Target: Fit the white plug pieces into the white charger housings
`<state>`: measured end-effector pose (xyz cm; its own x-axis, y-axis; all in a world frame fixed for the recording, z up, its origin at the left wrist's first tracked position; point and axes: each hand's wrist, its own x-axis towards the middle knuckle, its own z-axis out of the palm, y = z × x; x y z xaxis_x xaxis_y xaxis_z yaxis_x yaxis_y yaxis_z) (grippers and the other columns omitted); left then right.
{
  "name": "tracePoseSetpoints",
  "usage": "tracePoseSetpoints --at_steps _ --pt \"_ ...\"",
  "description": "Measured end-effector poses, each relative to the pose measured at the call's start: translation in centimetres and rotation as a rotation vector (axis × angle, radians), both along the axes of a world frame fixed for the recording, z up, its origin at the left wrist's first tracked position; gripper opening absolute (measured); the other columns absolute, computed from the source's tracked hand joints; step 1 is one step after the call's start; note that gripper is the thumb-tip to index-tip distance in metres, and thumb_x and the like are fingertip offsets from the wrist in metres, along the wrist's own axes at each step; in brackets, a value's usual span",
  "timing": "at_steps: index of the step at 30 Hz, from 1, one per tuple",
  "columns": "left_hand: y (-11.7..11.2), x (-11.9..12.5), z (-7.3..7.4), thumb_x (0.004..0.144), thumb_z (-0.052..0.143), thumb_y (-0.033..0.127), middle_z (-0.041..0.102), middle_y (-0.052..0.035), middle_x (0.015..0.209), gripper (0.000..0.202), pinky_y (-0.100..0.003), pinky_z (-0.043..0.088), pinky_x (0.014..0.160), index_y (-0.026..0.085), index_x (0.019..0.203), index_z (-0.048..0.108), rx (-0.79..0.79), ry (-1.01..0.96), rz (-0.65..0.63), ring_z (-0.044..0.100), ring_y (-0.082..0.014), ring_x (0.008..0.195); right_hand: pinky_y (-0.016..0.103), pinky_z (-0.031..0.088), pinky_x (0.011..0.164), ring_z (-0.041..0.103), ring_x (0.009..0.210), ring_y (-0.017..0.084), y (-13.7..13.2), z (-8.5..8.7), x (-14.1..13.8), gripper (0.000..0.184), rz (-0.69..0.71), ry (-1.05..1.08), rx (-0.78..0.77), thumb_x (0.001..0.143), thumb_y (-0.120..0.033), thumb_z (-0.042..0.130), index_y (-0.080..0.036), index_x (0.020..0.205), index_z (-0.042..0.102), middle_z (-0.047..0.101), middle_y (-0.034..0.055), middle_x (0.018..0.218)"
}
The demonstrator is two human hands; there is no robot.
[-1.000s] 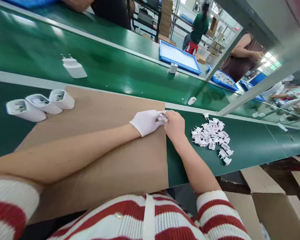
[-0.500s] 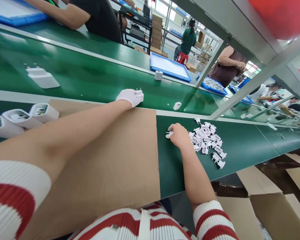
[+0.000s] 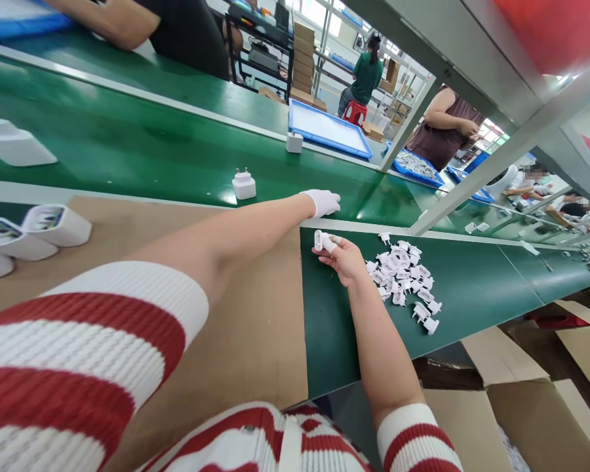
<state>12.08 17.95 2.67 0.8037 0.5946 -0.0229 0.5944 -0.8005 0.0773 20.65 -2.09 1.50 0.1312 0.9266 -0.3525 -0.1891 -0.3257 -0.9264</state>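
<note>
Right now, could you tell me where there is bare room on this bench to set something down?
The cardboard sheet is bare between the left arm and the right arm. The green mat is bare right of the pile of plug parts. It is crowded around that pile, where the right hand holds a plug part.

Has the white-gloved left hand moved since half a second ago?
Yes. The white-gloved left hand went rightwards, past the right edge of the brown cardboard sheet.

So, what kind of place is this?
Most likely a factory assembly line for chargers: a long green conveyor belt carries a white charger, a pile of white plug parts lies beside the right hand, and other people work nearby.
</note>
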Motion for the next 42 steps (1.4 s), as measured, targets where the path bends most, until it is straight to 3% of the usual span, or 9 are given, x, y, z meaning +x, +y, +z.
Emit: tracePoseSetpoints --at_steps 3,6,9,12,17,21,24,31,42 --pt "-0.5 -1.4 1.5 0.085 0.07 0.03 0.069 -0.0175 0.137 0.034 -0.039 0.053 0.096 0.021 0.113 0.086 -0.007 0.125 0.116 0.07 -0.035 0.119 0.017 0.05 0.058 0.074 0.071 0.011 0.1 0.3 0.3 0.019 -0.001 0.08 -0.028 0.081 -0.023 0.085 -0.02 0.094 0.072 0.078 0.0008 0.087" --pt "-2.8 -4.4 2.9 0.089 0.063 0.045 0.071 -0.0183 0.135 0.046 -0.036 0.052 0.089 0.018 0.118 0.085 0.013 0.063 0.225 0.073 -0.0335 0.111 0.016 0.038 0.047 0.061 0.057 0.006 0.3 0.1 0.3 0.021 -0.006 0.019 0.018 0.076 -0.027 0.087 -0.019 0.09 0.074 0.075 -0.0011 0.079" --pt "-6.8 -7.9 3.2 0.087 0.059 0.053 0.079 -0.0133 0.113 0.045 -0.034 0.051 0.083 0.022 0.107 0.086 -0.066 0.038 0.293 0.074 -0.0316 0.101 0.019 0.044 0.053 0.065 0.066 0.01 0.5 -0.5 -0.2 0.032 -0.05 -0.098 0.164 0.071 -0.031 0.089 -0.019 0.098 0.077 0.077 0.0007 0.086" --pt "-11.1 -10.9 2.1 0.081 0.064 0.052 0.08 -0.0072 0.093 0.034 -0.033 0.051 0.081 0.028 0.091 0.085 -0.17 0.005 0.342 0.074 -0.0303 0.093 0.026 0.056 0.071 0.071 0.084 0.017 0.4 -0.9 -0.9 0.038 -0.093 -0.281 0.338 0.074 -0.038 0.088 -0.02 0.106 0.079 0.079 0.0039 0.098" --pt "-15.3 -13.0 -1.9 0.078 0.072 0.059 0.081 -0.0007 0.096 0.043 -0.03 0.055 0.083 0.029 0.107 0.083 -0.385 -0.435 0.524 0.074 -0.025 0.088 0.03 0.057 0.088 0.069 0.101 0.02 -0.6 -0.9 -2.5 0.028 0.063 -0.812 0.571 0.097 -0.029 0.062 -0.024 0.12 0.077 0.073 0.0055 0.112" --pt "-15.6 -12.8 -4.2 0.072 0.078 0.062 0.08 -0.0014 0.09 0.042 -0.032 0.058 0.085 0.025 0.093 0.079 -0.422 -0.647 0.565 0.073 -0.0249 0.086 0.03 0.051 0.093 0.063 0.109 0.023 -1.3 -0.1 -3.8 0.038 0.286 -1.313 0.606 0.098 -0.01 0.048 -0.022 0.123 0.074 0.065 0.0094 0.113" --pt "-15.4 -12.7 -4.9 0.072 0.076 0.064 0.079 -0.0011 0.086 0.041 -0.034 0.058 0.088 0.024 0.082 0.072 -0.43 -0.685 0.521 0.074 -0.0253 0.086 0.03 0.048 0.092 0.059 0.11 0.025 -1.1 0.4 -4.4 0.038 0.375 -1.486 0.59 0.096 -0.005 0.047 -0.021 0.117 0.073 0.063 0.0101 0.111" --pt "-15.6 -12.6 -4.9 0.075 0.071 0.064 0.079 -0.001 0.089 0.041 -0.035 0.057 0.091 0.024 0.082 0.068 -0.451 -0.704 0.492 0.075 -0.0254 0.091 0.033 0.046 0.09 0.058 0.103 0.026 -0.7 1.0 -4.8 0.04 0.446 -1.558 0.631 0.089 0.002 0.044 -0.021 0.105 0.072 0.065 0.0098 0.107" --pt "-15.5 -12.5 -5.2 0.075 0.071 0.064 0.076 -0.0034 0.087 0.042 -0.039 0.054 0.09 0.024 0.082 0.066 -0.461 -0.696 0.505 0.073 -0.0274 0.089 0.032 0.046 0.089 0.058 0.101 0.026 -0.8 1.1 -4.7 0.034 0.429 -1.564 0.62 0.089 0.003 0.046 -0.021 0.097 0.069 0.063 0.0092 0.103"
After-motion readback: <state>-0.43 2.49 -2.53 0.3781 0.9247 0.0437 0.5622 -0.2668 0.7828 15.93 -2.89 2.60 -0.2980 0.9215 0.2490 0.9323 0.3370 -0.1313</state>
